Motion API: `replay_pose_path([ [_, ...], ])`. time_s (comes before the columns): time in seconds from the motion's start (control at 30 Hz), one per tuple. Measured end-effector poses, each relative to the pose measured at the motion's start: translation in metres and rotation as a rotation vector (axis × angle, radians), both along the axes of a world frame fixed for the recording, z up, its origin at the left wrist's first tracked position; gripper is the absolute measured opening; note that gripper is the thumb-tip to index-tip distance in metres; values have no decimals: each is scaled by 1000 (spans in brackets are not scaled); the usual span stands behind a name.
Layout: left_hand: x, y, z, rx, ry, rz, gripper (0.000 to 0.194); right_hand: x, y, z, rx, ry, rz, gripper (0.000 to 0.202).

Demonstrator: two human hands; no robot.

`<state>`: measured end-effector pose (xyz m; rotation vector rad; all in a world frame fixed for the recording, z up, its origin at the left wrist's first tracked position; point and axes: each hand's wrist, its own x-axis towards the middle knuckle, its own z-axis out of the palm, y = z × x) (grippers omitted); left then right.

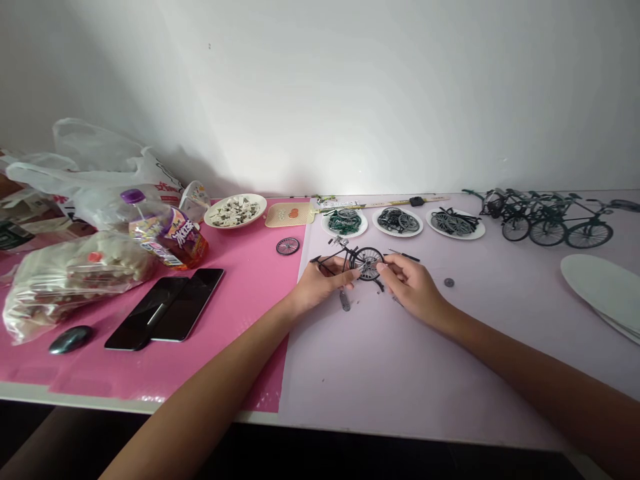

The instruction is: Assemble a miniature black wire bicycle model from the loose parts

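Observation:
Both hands hold a small black model bicycle [345, 257] over the light part of the table. My left hand [325, 280] is closed on its frame, with the thumb near the wheel. The fingers of my right hand [407, 283] pinch the right edge of the spoked wheel [369, 264]. A small grey part [345, 301] lies just below my left hand. Behind my right hand lies a thin dark tool [405, 255]. A loose black wheel [288, 246] rests on the pink mat, and a small grey disc [449, 283] lies to the right.
Plates of green parts [344, 222], black parts [399, 221] and grey parts [455, 223] line the back. Several assembled model bicycles [550, 227] stand at right, beyond white plates [600, 287]. At left are a bottle [167, 233], phones [165, 310], bags [80, 273] and a mouse [71, 339].

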<state>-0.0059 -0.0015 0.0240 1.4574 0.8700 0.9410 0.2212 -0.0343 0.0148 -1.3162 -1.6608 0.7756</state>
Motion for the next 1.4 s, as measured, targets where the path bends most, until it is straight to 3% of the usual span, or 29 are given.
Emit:
replay_pose_path([
  [0.53,-2,1,-1,-24,-19,-16,40,0,0,0,-8,-6,9,37],
  [0.8,-4,6,-7,11,-17,8,41,22,9,13,42,-212,-8,34],
  [0.97,-4,7,-9,13,-21,25,39,45,15,29,-168,-427,230,38],
  [1.13,-4,7,-10,18,-10,23,41,57,16,36,-419,-574,379,26],
  [1.4,-3,9,-13,21,-33,9,38,44,7,41,-406,-650,427,16],
])
